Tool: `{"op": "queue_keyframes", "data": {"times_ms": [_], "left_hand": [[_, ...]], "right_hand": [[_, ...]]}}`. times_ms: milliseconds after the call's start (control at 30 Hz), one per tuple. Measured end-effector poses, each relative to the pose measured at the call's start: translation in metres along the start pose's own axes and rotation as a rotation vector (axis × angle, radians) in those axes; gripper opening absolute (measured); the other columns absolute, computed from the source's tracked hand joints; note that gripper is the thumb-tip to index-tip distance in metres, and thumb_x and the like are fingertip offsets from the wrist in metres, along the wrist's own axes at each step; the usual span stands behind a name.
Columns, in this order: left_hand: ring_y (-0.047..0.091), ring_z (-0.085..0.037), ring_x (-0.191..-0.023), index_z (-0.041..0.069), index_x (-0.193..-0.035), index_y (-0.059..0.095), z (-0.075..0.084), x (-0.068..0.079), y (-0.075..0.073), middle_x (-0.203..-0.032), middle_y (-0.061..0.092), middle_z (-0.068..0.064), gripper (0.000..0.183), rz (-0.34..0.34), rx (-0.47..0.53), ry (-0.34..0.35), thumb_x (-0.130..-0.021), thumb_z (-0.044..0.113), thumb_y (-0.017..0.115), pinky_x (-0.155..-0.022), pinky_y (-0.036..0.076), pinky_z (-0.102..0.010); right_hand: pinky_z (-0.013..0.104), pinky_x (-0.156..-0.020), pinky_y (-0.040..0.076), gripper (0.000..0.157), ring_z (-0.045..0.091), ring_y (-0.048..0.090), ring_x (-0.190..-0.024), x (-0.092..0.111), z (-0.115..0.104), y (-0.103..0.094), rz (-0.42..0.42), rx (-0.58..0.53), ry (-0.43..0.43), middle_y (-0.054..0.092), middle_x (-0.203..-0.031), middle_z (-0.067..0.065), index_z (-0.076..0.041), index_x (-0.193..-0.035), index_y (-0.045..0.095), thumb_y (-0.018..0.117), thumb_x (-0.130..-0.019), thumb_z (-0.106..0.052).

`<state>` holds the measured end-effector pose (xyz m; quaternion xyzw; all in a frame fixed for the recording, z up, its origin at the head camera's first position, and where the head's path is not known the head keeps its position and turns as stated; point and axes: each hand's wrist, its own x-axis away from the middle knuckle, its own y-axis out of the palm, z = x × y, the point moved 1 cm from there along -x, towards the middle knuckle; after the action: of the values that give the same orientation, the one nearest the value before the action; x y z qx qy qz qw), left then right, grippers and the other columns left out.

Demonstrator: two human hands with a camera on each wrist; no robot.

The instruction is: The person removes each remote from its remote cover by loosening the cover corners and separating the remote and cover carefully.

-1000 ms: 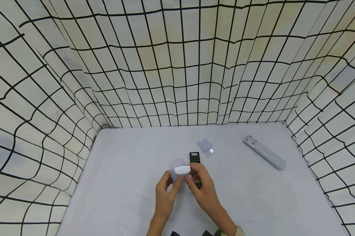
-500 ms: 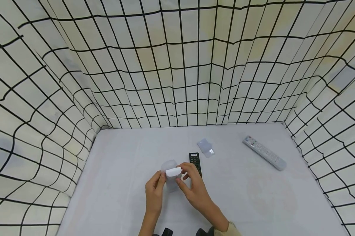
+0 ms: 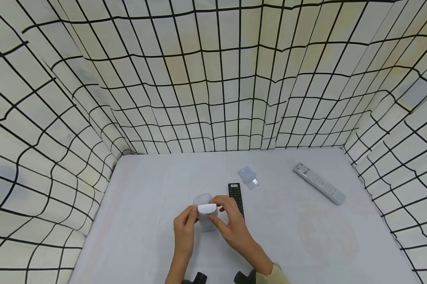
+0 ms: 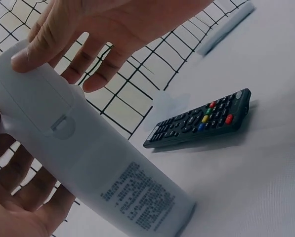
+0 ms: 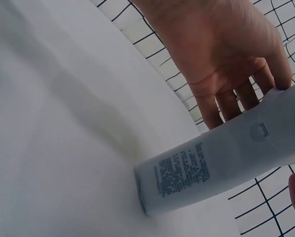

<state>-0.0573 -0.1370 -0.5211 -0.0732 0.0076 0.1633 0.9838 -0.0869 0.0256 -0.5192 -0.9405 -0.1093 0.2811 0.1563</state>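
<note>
A white remote control (image 3: 207,209) stands tilted between both hands, its back with a battery cover and small print facing the wrist cameras. A translucent plastic sleeve (image 3: 202,198) appears to wrap it, with a loose part rising behind. My left hand (image 3: 184,230) pinches its left edge, thumb against the side. My right hand (image 3: 232,228) holds the upper right, with the thumb (image 4: 36,54) pressed on the battery cover area. In the right wrist view the lower end of the remote (image 5: 187,173) reaches the tabletop.
Right behind the right hand lies a black remote (image 3: 236,194) with coloured buttons. Farther back is a small clear plastic packet (image 3: 248,177). A grey remote in clear wrapping (image 3: 318,183) lies at the right. Black netting over white cloth encloses the white table (image 3: 146,189).
Both hands have shifted left with the white remote over the second, uncovering more of the black remote. In the last half second they have barely moved.
</note>
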Motion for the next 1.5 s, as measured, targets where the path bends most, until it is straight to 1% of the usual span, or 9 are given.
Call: {"op": "queue_keyframes", "data": {"times_ms": [233, 433, 567, 700, 800, 933, 1100, 1300, 1500], "left_hand": [[0.053, -0.01, -0.077, 0.007, -0.098, 0.077, -0.009, -0.003, -0.001, -0.078, 0.059, -0.004, 0.031, 0.031, -0.065, -0.069, -0.108, 0.029, 0.058, -0.074, 0.048, -0.023], [0.052, -0.009, -0.072, 0.011, -0.098, 0.078, -0.017, -0.006, -0.001, -0.077, 0.062, -0.004, 0.025, 0.046, -0.162, -0.023, -0.108, 0.026, 0.06, -0.066, 0.045, -0.022], [0.055, -0.008, -0.074, 0.012, -0.1, 0.078, -0.021, -0.007, -0.002, -0.081, 0.066, -0.003, 0.022, 0.047, -0.225, -0.008, -0.107, 0.023, 0.061, -0.066, 0.046, -0.022], [0.059, -0.009, -0.078, 0.01, -0.105, 0.078, -0.023, -0.008, -0.003, -0.092, 0.075, -0.005, 0.02, 0.058, -0.271, -0.02, -0.107, 0.02, 0.061, -0.068, 0.049, -0.022], [0.061, -0.012, -0.081, 0.008, -0.11, 0.078, -0.025, -0.008, -0.004, -0.103, 0.079, -0.008, 0.021, 0.063, -0.283, -0.037, -0.107, 0.017, 0.06, -0.07, 0.051, -0.022], [0.064, -0.012, -0.086, 0.008, -0.111, 0.078, -0.027, -0.008, -0.006, -0.109, 0.079, -0.008, 0.02, 0.059, -0.3, -0.028, -0.106, 0.014, 0.06, -0.075, 0.052, -0.022], [0.06, -0.01, -0.08, 0.008, -0.106, 0.078, -0.026, -0.009, -0.009, -0.095, 0.076, -0.006, 0.016, 0.062, -0.327, -0.006, -0.104, 0.009, 0.062, -0.07, 0.05, -0.021], [0.055, -0.012, -0.075, 0.003, -0.105, 0.076, -0.021, -0.013, -0.012, -0.083, 0.066, -0.008, 0.023, -0.005, -0.265, -0.11, -0.107, 0.013, 0.055, -0.067, 0.047, -0.021], [0.049, -0.011, -0.067, 0.0, -0.095, 0.069, -0.013, -0.015, -0.015, -0.072, 0.054, -0.001, 0.031, -0.082, -0.11, -0.252, -0.11, 0.02, 0.051, -0.062, 0.043, -0.02]], "right_hand": [[0.033, -0.09, 0.052, 0.042, 0.015, 0.052, -0.119, -0.001, -0.004, 0.0, -0.047, -0.015, 0.05, 0.064, -0.13, -0.004, -0.02, -0.13, 0.061, 0.078, -0.092, -0.016], [0.032, -0.088, 0.054, 0.039, 0.017, 0.055, -0.118, -0.001, -0.001, 0.0, -0.051, -0.047, 0.037, 0.064, -0.131, -0.001, -0.018, -0.131, 0.061, 0.075, -0.095, -0.014], [0.032, -0.088, 0.056, 0.04, 0.016, 0.057, -0.118, 0.0, 0.001, 0.0, -0.086, -0.103, 0.074, 0.062, -0.132, 0.0, -0.019, -0.132, 0.06, 0.073, -0.096, -0.01], [0.032, -0.093, 0.056, 0.043, 0.015, 0.057, -0.12, -0.001, 0.002, 0.0, -0.129, -0.17, 0.17, 0.061, -0.136, -0.001, -0.022, -0.134, 0.06, 0.068, -0.098, 0.0], [0.03, -0.096, 0.055, 0.042, 0.017, 0.057, -0.121, -0.001, 0.003, 0.002, -0.141, -0.216, 0.286, 0.06, -0.138, -0.002, -0.024, -0.135, 0.059, 0.063, -0.101, 0.0], [0.023, -0.093, 0.057, 0.032, 0.019, 0.06, -0.118, 0.0, 0.007, 0.006, -0.13, -0.282, 0.471, 0.058, -0.14, 0.004, -0.021, -0.138, 0.056, 0.06, -0.107, -0.016], [0.026, -0.08, 0.059, 0.04, 0.017, 0.066, -0.102, -0.001, 0.013, 0.009, -0.138, -0.295, 0.622, 0.06, -0.135, 0.013, -0.01, -0.14, 0.055, 0.06, -0.107, -0.032], [0.038, -0.079, 0.059, 0.034, 0.016, 0.063, -0.083, -0.003, 0.018, 0.008, -0.174, -0.316, 0.73, 0.068, -0.103, 0.011, -0.007, -0.123, 0.068, 0.062, -0.105, -0.036], [0.03, -0.079, 0.056, 0.033, 0.016, 0.062, -0.091, -0.006, 0.017, 0.005, -0.156, -0.45, 0.785, 0.067, -0.103, 0.004, -0.002, -0.121, 0.069, 0.066, -0.103, -0.031]]}}
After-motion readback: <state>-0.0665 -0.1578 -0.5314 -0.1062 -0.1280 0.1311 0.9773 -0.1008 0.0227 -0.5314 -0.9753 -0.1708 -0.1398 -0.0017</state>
